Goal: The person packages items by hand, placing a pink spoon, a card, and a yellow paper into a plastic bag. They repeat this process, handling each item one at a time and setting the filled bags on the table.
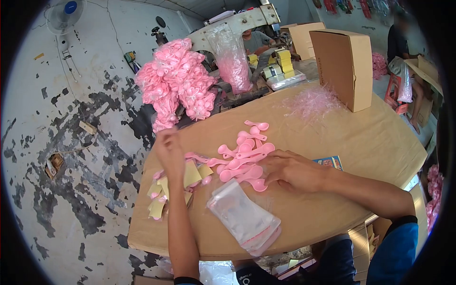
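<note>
Several pink plastic spoons [244, 156] lie in a loose heap on the round tan table [361, 142]. My right hand [292, 170] rests palm down at the right side of the heap, its fingers touching the nearest spoons. My left hand [170, 151] is raised and blurred above the table's left edge, over a pile of yellow paper cards [190, 176]; what it holds is unclear. A stack of clear plastic bags with pink strips [244, 218] lies near the front edge, between my forearms.
A brown cardboard box [344, 66] stands at the back right, with a tuft of clear pink film [311, 102] beside it. A large bundle of bagged pink spoons [178, 83] hangs behind the table. A small blue booklet [330, 162] lies by my right wrist. Other people sit farther back.
</note>
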`<state>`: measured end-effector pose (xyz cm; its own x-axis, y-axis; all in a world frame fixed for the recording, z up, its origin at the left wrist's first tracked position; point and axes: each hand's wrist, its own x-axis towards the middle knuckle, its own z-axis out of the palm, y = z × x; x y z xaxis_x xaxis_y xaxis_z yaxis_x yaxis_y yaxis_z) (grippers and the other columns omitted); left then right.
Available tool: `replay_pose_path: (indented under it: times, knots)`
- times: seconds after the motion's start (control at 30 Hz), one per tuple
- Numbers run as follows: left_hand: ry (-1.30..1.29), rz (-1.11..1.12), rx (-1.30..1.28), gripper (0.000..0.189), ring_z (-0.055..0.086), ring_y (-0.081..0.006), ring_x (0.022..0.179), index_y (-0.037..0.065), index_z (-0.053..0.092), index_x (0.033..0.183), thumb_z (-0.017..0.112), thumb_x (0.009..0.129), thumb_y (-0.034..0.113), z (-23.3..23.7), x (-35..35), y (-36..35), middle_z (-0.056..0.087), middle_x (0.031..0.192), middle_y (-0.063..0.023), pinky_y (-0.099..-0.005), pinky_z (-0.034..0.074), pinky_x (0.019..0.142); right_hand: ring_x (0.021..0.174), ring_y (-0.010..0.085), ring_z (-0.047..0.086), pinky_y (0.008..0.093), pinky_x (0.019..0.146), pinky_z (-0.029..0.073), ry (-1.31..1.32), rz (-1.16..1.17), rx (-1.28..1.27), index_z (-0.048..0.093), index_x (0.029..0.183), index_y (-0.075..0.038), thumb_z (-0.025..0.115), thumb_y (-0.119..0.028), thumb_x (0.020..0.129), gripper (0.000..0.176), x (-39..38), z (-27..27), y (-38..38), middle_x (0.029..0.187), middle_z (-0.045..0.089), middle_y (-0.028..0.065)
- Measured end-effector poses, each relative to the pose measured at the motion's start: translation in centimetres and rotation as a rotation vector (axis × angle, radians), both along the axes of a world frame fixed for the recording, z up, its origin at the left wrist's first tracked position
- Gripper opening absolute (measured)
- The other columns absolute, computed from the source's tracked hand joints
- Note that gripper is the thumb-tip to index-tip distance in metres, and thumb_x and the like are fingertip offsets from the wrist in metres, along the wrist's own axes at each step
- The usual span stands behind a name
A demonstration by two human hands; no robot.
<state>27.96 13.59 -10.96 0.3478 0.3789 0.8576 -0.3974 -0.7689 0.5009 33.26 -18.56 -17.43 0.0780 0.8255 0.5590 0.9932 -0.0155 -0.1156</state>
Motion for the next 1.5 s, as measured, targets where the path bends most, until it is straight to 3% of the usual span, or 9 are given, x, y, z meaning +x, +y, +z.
replay_pose_path:
  times: [0.13, 0.3, 0.5, 0.6, 0.7, 0.8, 0.97, 1.27, 1.5]
  knots:
    - [0.693, -0.556, 0.155, 0.02, 0.059, -0.0166, 0.093, 0.002, 0.063, 0.102, 0.064, 0.087, 0.015, -1.3, -0.8, -6.5, 0.065, 0.097, -0.0072, -0.0317, 0.046, 0.084, 0.119, 0.0276, 0.05, 0.0411, 0.099, 0.041, 0.015, -0.094, -0.067, 0.067, 0.108, -0.008, 0.064, -0.004, 0.072, 0.037, 0.0, 0.0, -0.5, 0.12, 0.059, 0.0059]
    - [0.912, -0.61, 0.538, 0.06, 0.053, -0.0229, 0.121, 0.001, 0.046, 0.138, 0.067, 0.087, 0.023, -4.1, -0.1, -9.2, 0.056, 0.129, -0.0129, -0.0354, 0.042, 0.101, 0.114, 0.0278, 0.053, 0.0405, 0.098, 0.042, 0.074, -0.073, 0.008, 0.067, 0.11, -0.006, 0.064, -0.001, 0.074, 0.036, 0.8, 1.9, -1.5, 0.118, 0.063, 0.0075]
    - [1.049, -1.087, 0.051, 0.076, 0.055, -0.0242, 0.12, 0.002, 0.029, 0.148, 0.063, 0.091, 0.041, -3.6, -0.5, -10.5, 0.056, 0.127, -0.0187, -0.0358, 0.044, 0.1, 0.109, 0.0293, 0.054, 0.0383, 0.096, 0.045, 0.121, 0.019, 0.244, 0.067, 0.111, -0.003, 0.061, 0.008, 0.075, 0.038, 2.2, 4.7, -3.5, 0.117, 0.064, 0.0082]
    - [1.06, -1.672, -0.574, 0.064, 0.061, -0.0252, 0.107, 0.004, 0.034, 0.146, 0.052, 0.098, 0.042, -3.7, 0.8, -10.1, 0.059, 0.117, -0.0203, -0.0343, 0.049, 0.091, 0.107, 0.0295, 0.054, 0.0375, 0.093, 0.046, 0.11, 0.038, 0.301, 0.066, 0.114, -0.005, 0.059, 0.013, 0.073, 0.045, 3.2, 4.9, -4.2, 0.118, 0.063, 0.0078]
    - [1.191, -1.6, -0.776, 0.057, 0.066, -0.0267, 0.091, 0.004, 0.038, 0.142, 0.046, 0.1, 0.041, -2.5, -0.7, -11.9, 0.062, 0.106, -0.0201, -0.0353, 0.052, 0.082, 0.108, 0.0296, 0.054, 0.038, 0.093, 0.046, 0.125, 0.035, 0.323, 0.066, 0.116, -0.007, 0.059, 0.014, 0.073, 0.048, 3.5, 4.9, -4.4, 0.12, 0.063, 0.0074]
    - [1.227, -1.51, -0.537, 0.044, 0.067, -0.0288, 0.085, 0.003, 0.043, 0.133, 0.045, 0.102, 0.035, -3.1, -1.0, -11.7, 0.064, 0.101, -0.0193, -0.0387, 0.054, 0.081, 0.109, 0.029, 0.054, 0.0383, 0.094, 0.046, 0.102, 0.005, 0.345, 0.066, 0.116, -0.007, 0.059, 0.011, 0.075, 0.046, 3.5, 5.0, -4.6, 0.12, 0.063, 0.0077]
    - [0.952, -1.389, -0.567, 0.029, 0.068, -0.0299, 0.092, 0.003, 0.046, 0.119, 0.046, 0.101, 0.026, -3.3, -1.3, -12.1, 0.065, 0.104, -0.021, -0.0398, 0.056, 0.082, 0.107, 0.0312, 0.056, 0.0372, 0.095, 0.046, 0.034, -0.041, 0.329, 0.066, 0.114, -0.003, 0.06, -0.002, 0.082, 0.032, 3.8, 5.8, -5.3, 0.122, 0.063, 0.0109]
    - [0.598, -1.1, -0.83, 0.034, 0.063, -0.0319, 0.11, 0.0, 0.041, 0.131, 0.043, 0.101, 0.016, -2.9, -0.4, -12.1, 0.058, 0.124, -0.0236, -0.0395, 0.055, 0.091, 0.092, 0.0229, 0.066, 0.034, 0.076, 0.052, 0.679, -0.387, -0.818, 0.065, 0.103, -0.001, 0.082, -0.052, 0.069, 0.063, 5.0, 6.1, -8.9, 0.1, 0.069, 0.0095]
    - [0.558, -1.148, -0.874, 0.034, 0.059, -0.0311, 0.116, -0.001, 0.041, 0.132, 0.047, 0.101, 0.013, -2.7, -0.7, -12.7, 0.055, 0.129, -0.0208, -0.0372, 0.052, 0.099, 0.083, 0.0235, 0.067, 0.0336, 0.067, 0.052, 0.528, -0.415, -0.732, 0.065, 0.099, -0.002, 0.081, -0.046, 0.072, 0.054, 5.7, 5.2, -8.5, 0.089, 0.069, 0.0108]
